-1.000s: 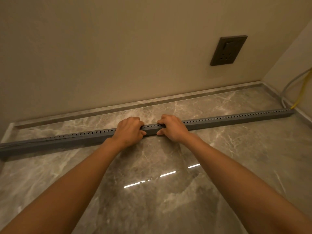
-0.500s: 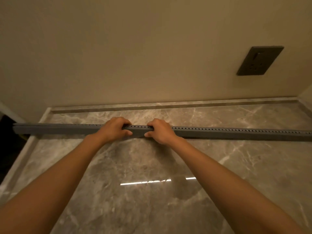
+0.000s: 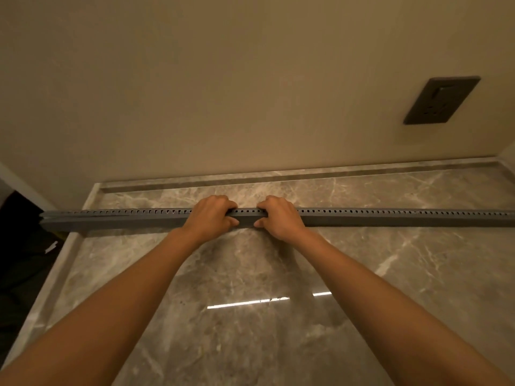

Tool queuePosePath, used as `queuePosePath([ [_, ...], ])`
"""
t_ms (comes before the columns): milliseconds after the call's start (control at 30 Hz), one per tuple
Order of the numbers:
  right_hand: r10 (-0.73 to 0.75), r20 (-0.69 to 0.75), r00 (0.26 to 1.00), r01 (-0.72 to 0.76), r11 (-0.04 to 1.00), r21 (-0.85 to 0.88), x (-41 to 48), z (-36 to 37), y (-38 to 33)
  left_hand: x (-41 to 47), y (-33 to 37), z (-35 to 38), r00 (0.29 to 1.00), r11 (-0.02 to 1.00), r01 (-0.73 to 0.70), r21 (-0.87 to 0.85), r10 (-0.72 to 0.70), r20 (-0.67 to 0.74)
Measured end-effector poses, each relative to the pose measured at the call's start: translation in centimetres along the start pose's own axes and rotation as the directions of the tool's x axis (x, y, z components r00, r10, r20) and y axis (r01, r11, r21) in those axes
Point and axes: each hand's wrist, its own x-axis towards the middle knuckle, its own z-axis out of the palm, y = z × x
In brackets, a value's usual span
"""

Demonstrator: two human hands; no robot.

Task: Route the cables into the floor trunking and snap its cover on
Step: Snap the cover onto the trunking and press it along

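A person's left hand (image 3: 211,215) and right hand (image 3: 278,217) clamp side by side on the middle of a long grey floor trunking (image 3: 390,218), fingers curled over its slotted top edge, thumbs against its near face, a short bare stretch between them. The trunking lies flat across a glossy marble floor (image 3: 250,274), parallel to the beige wall (image 3: 223,93) and apart from it. A dark wall socket (image 3: 441,100) sits at upper right.
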Motion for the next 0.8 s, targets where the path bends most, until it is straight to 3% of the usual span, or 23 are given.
queuePosePath([
  [167,0.02,-0.005,1.0,-0.02,1.0,-0.016,0.1,1.3,-2.7,-0.8,-3.0,-1.4,0.995,0.985,-0.08,-0.154,0.089,0.054],
  [333,0.067,-0.061,0.996,-0.064,0.997,0.049,0.7,3.3,-6.7,-2.8,-9.0,-2.8,1.0,0.981,0.017,-0.193,-0.013,0.02],
  [800,0.122,-0.103,0.987,-0.114,0.99,0.085,1.7,4.7,-10.4,-3.4,-10.2,-1.7,0.994,0.997,-0.072,-0.004,0.071,-0.078],
])
